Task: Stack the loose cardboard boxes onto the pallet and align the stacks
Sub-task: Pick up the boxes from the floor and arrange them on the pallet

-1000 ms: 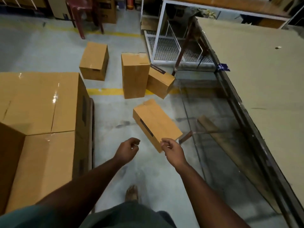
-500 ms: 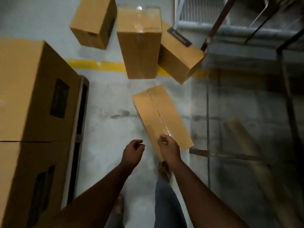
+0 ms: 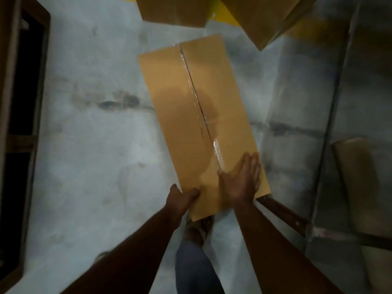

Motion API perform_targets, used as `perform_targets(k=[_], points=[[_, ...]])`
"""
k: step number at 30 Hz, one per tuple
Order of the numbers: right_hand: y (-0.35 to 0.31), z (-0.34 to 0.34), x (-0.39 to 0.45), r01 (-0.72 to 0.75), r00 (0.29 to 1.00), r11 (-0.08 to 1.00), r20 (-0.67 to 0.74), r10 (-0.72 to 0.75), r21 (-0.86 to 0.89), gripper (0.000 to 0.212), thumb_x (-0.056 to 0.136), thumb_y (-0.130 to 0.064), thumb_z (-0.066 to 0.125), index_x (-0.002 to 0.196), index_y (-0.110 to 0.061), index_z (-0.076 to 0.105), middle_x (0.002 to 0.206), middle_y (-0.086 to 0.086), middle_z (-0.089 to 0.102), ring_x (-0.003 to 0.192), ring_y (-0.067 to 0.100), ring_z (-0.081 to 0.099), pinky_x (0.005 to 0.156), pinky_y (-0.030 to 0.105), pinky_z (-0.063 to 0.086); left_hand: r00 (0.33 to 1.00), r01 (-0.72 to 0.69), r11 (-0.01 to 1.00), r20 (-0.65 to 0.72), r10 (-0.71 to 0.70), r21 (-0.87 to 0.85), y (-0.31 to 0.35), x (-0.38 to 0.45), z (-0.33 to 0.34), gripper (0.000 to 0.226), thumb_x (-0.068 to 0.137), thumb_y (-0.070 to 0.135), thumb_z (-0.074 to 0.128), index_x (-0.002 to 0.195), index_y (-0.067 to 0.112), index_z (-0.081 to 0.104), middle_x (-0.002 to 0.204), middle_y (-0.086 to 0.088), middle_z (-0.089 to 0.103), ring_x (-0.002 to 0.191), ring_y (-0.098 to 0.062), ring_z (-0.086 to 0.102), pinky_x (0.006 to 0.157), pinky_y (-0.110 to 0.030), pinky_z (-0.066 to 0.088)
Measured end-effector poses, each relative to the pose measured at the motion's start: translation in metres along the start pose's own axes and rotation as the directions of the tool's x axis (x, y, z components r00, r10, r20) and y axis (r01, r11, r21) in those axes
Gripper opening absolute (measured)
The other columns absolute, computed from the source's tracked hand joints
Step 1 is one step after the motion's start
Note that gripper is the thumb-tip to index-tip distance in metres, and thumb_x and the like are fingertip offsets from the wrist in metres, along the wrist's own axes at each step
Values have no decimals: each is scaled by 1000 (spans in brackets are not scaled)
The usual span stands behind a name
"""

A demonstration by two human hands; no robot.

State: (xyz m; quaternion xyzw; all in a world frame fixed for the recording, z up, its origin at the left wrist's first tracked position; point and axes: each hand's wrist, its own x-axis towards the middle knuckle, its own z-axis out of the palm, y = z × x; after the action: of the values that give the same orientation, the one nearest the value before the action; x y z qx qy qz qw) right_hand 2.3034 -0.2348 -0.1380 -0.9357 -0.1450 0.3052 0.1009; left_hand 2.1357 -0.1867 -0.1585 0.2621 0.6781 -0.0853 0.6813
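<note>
Grey concrete floor [image 3: 89,166], one loose carton under both hands.

Long and taped along its seam, the cardboard box [image 3: 199,115] lies flat on the floor just ahead of the person's feet, not yet on the pallet [image 3: 12,145] at the left edge. On its near end the right hand [image 3: 241,179] rests flat, fingers spread; the left hand [image 3: 180,198] curls over the near left edge — likely a grip set to tip and lift it. Two more boxes [image 3: 174,11] wait beyond, by the yellow line [image 3: 229,15].
</note>
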Motion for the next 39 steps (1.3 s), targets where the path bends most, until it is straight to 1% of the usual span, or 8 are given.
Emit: perform_targets(k=[5, 7, 11, 16, 19, 27, 32, 39], points=[[16, -16, 18, -151, 988, 986, 1, 151, -70, 130, 65, -68, 86, 163, -21, 15, 169, 4, 23, 156, 30, 18, 125, 55, 17, 989, -71, 996, 129, 76, -46, -21, 7, 0, 79, 78, 32, 90, 145, 21, 50, 136, -4, 66, 118, -26, 66, 103, -48, 55], [16, -24, 16, -200, 978, 979, 53, 201, -29, 119, 65, -68, 86, 157, -21, 28, 159, 7, 38, 149, 34, 31, 122, 56, 26, 988, -63, 994, 135, 75, -89, -19, -2, -8, 88, 69, 39, 91, 145, 26, 50, 134, 0, 67, 118, -25, 66, 105, -50, 54], [7, -43, -39, -21, 999, 1000, 40, 20, 15, 90, 72, -58, 86, 146, -25, 47, 141, 6, 52, 134, 33, 47, 109, 50, 40, 980, -199, 975, -43, 195, -103, -22, -49, -55, 81, 63, 48, 93, 135, 35, 60, 120, 9, 74, 107, -18, 73, 94, -44, 60], [-23, -79, -154, -2, 982, 912, 174, -76, 411, 65, 82, -39, 85, 141, -32, 59, 126, -10, 67, 112, 12, 65, 99, 42, 56, 937, -345, 933, -93, 336, -105, -20, -149, -149, 57, 76, 46, 90, 127, 37, 68, 116, 11, 77, 102, -11, 75, 86, -31, 59], [-45, -105, -239, -13, 974, 857, 199, -104, 515, 61, 82, -42, 85, 137, -40, 60, 111, -20, 74, 99, 1, 70, 92, 33, 60, 929, -369, 925, -71, 363, -96, -22, -221, -205, 52, 69, 58, 90, 116, 43, 72, 113, 14, 77, 100, -10, 75, 79, -24, 58], [-102, -176, -494, 32, 982, 758, 119, -144, 652, 73, 82, -37, 86, 147, -30, 55, 124, -12, 71, 109, 10, 68, 99, 37, 58, 864, -500, 863, 21, 503, -73, -72, -432, -353, 61, 75, 53, 87, 130, 36, 67, 119, 8, 76, 109, -19, 72, 93, -39, 58], [-118, -205, -637, 125, 976, 704, 41, -214, 699, 73, 88, -33, 82, 153, -28, 49, 137, -8, 66, 117, 13, 65, 98, 33, 57, 823, -564, 821, 30, 568, -86, -122, -537, -427, 38, 81, 43, 84, 116, 36, 72, 112, 7, 78, 102, -18, 75, 73, -27, 61], [-108, -197, -811, 297, 933, 607, -89, -348, 737, 65, 96, -29, 74, 154, -26, 48, 141, -4, 64, 124, 20, 61, 107, 46, 52, 720, -684, 717, 28, 693, -136, -206, -638, -520, 48, 86, 31, 83, 131, 30, 67, 118, 2, 77, 103, -19, 75, 77, -29, 61]])
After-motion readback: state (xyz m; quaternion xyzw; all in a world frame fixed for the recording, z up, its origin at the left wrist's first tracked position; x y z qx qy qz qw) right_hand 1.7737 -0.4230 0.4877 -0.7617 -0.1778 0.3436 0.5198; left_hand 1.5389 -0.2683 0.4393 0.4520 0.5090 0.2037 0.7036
